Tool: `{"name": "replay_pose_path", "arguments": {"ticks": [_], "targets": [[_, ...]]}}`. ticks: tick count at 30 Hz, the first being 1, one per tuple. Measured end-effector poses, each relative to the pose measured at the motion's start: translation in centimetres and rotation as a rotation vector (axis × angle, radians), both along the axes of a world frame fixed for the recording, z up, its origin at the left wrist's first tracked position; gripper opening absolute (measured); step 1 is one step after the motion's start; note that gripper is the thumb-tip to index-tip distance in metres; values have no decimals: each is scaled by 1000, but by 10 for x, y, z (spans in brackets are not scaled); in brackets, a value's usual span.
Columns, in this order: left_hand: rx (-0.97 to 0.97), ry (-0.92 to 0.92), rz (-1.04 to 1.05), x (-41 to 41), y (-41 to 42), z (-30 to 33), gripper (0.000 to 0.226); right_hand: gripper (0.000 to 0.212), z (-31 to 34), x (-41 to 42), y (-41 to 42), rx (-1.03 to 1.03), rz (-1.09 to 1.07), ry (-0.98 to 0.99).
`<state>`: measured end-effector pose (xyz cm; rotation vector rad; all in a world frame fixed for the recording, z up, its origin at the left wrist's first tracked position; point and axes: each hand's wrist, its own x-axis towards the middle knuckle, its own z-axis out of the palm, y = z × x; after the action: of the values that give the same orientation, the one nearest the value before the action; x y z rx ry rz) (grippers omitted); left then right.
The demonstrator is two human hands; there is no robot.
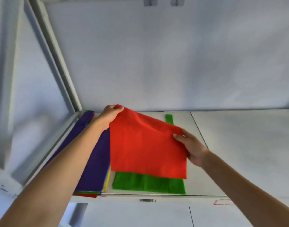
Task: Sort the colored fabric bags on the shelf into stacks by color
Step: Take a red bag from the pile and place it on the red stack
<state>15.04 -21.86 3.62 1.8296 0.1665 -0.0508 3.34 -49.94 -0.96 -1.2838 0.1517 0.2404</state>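
Standing at the far left is a white upright frame post (58, 63), and the white shelf (222, 153) runs rightward from its foot beneath a pale back wall (157, 54). Against that post lies a mixed pile of bags (94, 161) with a purple bag on top; blue, yellow, green and red edges peek out at its near corner, and purple handles stretch back along the frame. The left forearm crosses over this pile. Beyond it, the left hand (110, 114) pinches the far top corner of a red bag (145, 145) between thumb and curled fingers, lifting that corner off the shelf. The red bag hangs spread between both hands, tilted, its left edge overlapping the purple pile's right side. Under it, flat on the shelf, lies a green bag (148, 183); its near edge shows below the red one, and a green handle (169, 119) pokes out behind. Further right, the right hand (192, 147) grips the red bag's right edge, thumb on top and fingers curled beneath. A thin seam (198, 126) in the shelf runs just beyond that hand.
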Motion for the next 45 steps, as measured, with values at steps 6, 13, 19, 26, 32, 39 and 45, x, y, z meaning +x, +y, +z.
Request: {"name": "replay_pose_path", "arguments": {"ticks": [6, 13, 19, 26, 32, 39, 45], "targets": [[-53, 87, -97, 8, -140, 26, 20, 28, 48, -5, -143, -88, 14, -68], [-110, -81, -167, 30, -266, 73, 13, 28, 111, 21, -255, -250, -32, -110], [-206, -228, -157, 50, -318, 83, 28, 36, 118, 32, -307, -161, -133, -266], [220, -5, -119, 38, -327, -77, 32, 29, -26, 19, -319, -487, -116, 89], [371, 136, -96, 15, -314, -147, 41, 37, -86, 6, -305, -825, -25, 226], [396, 147, -58, 11, -307, -150, 35, 45, -88, 5, -295, -966, -61, 151], [458, 212, -99, 0, -297, -129, 43, 48, -82, 1, -291, -1111, -61, 170]]}}
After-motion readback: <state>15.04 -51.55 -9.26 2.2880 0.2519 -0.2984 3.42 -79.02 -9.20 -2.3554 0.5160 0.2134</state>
